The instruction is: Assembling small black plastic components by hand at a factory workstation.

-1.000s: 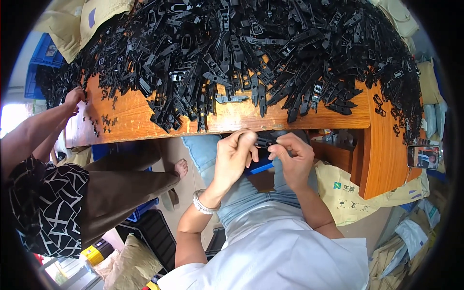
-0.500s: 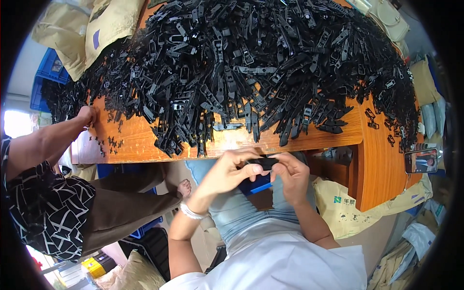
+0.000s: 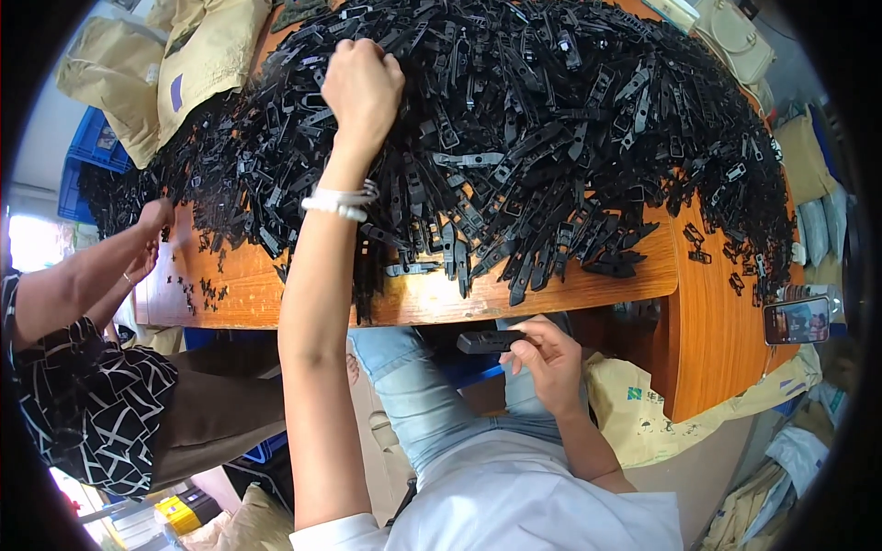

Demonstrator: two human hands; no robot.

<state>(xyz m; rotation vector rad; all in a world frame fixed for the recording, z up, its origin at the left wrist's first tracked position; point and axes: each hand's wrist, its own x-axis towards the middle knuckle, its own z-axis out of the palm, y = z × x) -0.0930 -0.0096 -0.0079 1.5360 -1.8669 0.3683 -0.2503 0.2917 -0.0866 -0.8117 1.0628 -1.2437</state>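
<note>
The person's right hand (image 3: 549,365) pinches one end of a black elongated part (image 3: 482,343) between thumb and fingers, its other end pointing left, free of the hand. The part is held above the lap, just off the near edge of the table (image 3: 248,298). The left hand (image 3: 363,90) is stretched far out over the pile of black parts (image 3: 514,138), back upward; its fingertips are hidden, so whether it grips anything cannot be told. Pale bracelets (image 3: 335,207) circle its wrist. The pile spreads across most of the wooden table, thinning toward the near edge. Small black pieces (image 3: 211,292) lie scattered on bare wood at the left, near a co-worker's hand (image 3: 158,216). Beyond them, at the far left, are a blue crate (image 3: 92,142) and a tan sack (image 3: 207,64). On the right, a phone (image 3: 797,321) with a lit screen is beside the table's edge, and a yellowish bag (image 3: 625,404) lies below the tabletop.
</note>
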